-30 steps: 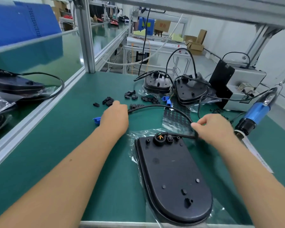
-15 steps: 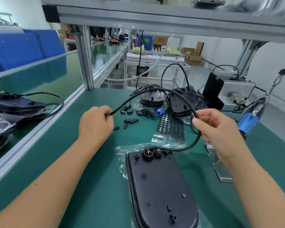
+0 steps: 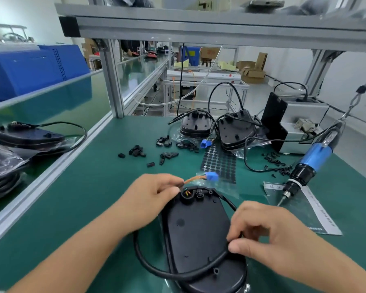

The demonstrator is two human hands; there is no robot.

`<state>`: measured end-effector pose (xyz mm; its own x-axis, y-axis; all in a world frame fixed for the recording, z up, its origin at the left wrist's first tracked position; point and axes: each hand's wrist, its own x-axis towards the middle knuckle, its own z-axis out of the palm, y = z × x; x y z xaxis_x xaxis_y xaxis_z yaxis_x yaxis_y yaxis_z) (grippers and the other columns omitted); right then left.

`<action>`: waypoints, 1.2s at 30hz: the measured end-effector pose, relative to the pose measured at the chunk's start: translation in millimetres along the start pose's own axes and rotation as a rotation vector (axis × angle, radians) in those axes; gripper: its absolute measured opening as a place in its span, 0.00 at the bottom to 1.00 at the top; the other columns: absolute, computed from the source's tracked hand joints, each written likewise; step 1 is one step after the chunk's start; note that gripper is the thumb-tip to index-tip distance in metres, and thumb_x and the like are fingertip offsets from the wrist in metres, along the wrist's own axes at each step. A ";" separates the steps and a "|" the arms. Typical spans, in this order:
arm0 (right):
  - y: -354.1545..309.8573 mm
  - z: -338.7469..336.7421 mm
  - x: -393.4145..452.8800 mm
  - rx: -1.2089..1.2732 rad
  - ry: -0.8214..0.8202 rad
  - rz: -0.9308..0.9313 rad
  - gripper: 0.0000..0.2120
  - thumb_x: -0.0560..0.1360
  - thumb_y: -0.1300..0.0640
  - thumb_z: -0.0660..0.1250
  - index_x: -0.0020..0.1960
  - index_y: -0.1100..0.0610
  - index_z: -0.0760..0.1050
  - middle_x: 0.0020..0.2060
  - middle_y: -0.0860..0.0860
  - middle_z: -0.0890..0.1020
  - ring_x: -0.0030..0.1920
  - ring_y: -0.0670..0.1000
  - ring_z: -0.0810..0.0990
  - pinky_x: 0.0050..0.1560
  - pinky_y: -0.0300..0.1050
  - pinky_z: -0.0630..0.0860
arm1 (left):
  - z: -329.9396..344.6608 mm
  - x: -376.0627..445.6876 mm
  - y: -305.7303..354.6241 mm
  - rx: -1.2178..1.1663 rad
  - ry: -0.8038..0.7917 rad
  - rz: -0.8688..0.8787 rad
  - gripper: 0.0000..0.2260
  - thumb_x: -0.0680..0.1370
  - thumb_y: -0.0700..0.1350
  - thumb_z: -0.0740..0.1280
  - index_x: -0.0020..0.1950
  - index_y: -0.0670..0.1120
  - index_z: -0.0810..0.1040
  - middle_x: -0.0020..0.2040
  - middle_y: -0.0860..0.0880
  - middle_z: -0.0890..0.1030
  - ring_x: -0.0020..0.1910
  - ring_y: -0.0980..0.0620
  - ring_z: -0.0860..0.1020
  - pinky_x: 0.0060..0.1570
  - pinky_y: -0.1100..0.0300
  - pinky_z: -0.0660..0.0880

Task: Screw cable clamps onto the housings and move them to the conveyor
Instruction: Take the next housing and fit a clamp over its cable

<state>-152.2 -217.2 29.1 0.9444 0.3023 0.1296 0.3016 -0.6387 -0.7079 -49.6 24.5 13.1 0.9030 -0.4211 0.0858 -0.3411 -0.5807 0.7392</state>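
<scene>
Black housing [image 3: 199, 235] is lying flat on the green counter [image 3: 89, 187], back side up, directly in front of the person, between the two hands. Its black cable [image 3: 178, 271] is looping out from the port at the far end, round the right edge, across the near end and up the left side. Left hand [image 3: 148, 197] is sitting at the housing's far left corner, grip pinching the cable end where the orange wires [image 3: 193, 178] are coming out to a blue connector [image 3: 212, 176]. Right hand [image 3: 270, 235] is hovering over the right edge, thumb and fingers pinching the cable against it. Loose black cable clamps [image 3: 167, 155] are lying scattered further out, well apart from both hands. Two more housings [image 3: 235, 132] are standing at the back. Blue electric screwdriver [image 3: 311, 159] is hanging to the right, tip near the counter. Conveyor [image 3: 57, 111] is running along the left, carrying other housings.
</scene>
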 end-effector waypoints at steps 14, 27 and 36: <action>0.0 14.4 8.4 0.393 -0.050 0.453 0.23 0.60 0.42 0.74 0.53 0.44 0.76 0.34 0.52 0.78 0.36 0.55 0.82 0.43 0.51 0.83 | 18.5 -54.1 12.6 0.016 -0.015 -0.328 0.46 0.60 0.82 0.48 0.74 0.64 0.57 0.67 0.54 0.72 0.67 0.50 0.71 0.67 0.53 0.67; -44.0 75.3 120.6 0.481 0.084 0.047 0.18 0.74 0.46 0.68 0.60 0.34 0.69 0.40 0.50 0.83 0.32 0.50 0.81 0.42 0.43 0.80 | -47.5 -68.9 -34.1 -0.981 0.492 -0.151 0.26 0.69 0.44 0.75 0.65 0.57 0.75 0.59 0.46 0.83 0.57 0.43 0.81 0.58 0.43 0.76; -40.2 134.1 199.3 0.713 0.178 0.133 0.03 0.78 0.55 0.66 0.49 0.52 0.78 0.35 0.50 0.83 0.31 0.43 0.79 0.28 0.38 0.74 | -183.4 -65.1 -71.8 -0.672 0.929 -0.236 0.09 0.80 0.41 0.65 0.58 0.49 0.77 0.50 0.46 0.85 0.44 0.47 0.85 0.43 0.50 0.81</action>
<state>6.3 -36.3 -9.7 0.9922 0.0970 0.0788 0.0820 -0.0299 -0.9962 -35.9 221.4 76.9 0.8642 0.4806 0.1491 -0.1838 0.0258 0.9826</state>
